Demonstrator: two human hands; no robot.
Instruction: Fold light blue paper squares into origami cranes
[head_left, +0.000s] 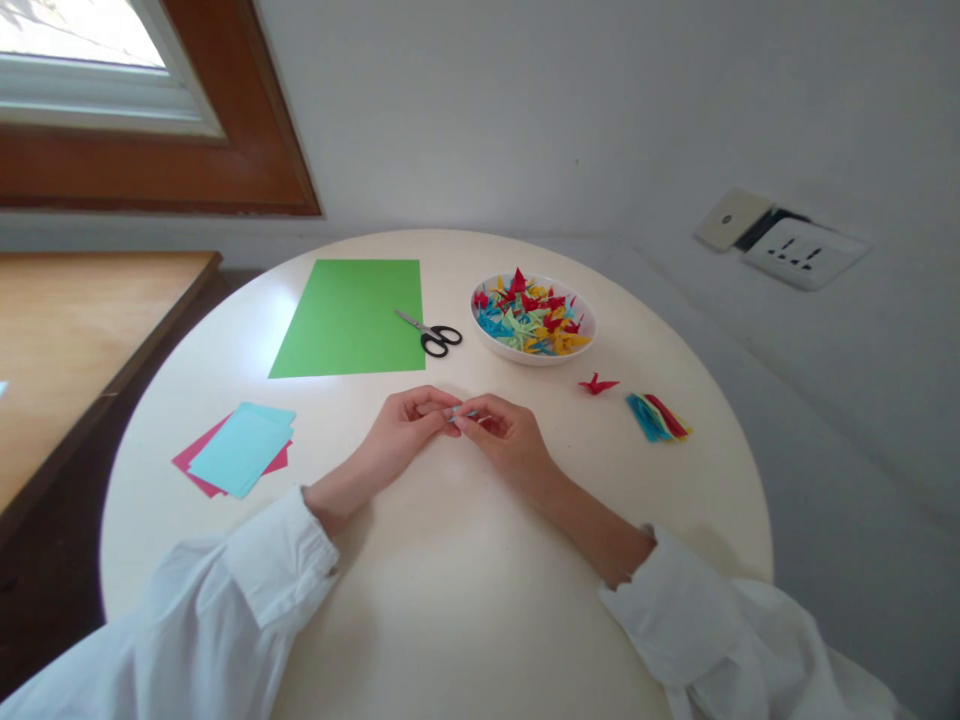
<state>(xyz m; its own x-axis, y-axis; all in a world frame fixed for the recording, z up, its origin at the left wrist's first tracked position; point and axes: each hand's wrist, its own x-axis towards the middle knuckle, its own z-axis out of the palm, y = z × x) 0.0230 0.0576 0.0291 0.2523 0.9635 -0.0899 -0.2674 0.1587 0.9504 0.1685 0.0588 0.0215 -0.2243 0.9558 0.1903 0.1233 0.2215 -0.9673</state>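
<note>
Near the middle of the round table, my left hand (411,425) and my right hand (506,432) meet fingertip to fingertip. Both pinch a small folded piece of light blue paper (454,413), mostly covered by my fingers, so its exact shape is hidden. Beyond my hands lie black-handled scissors (435,335), their blades resting on a green sheet of paper (352,320). A white bowl (501,349) of colourful paper cranes (529,312) stands behind my right hand. One red paper crane (598,384) sits outside it.
At the left, light blue paper sheets (244,450) overlap pinkish-red sheets (196,462). A bundle of coloured folded papers (658,417) lies near the right edge of the white table (450,620). A wooden surface (82,320) stands at far left; a wall socket (802,250) is at right.
</note>
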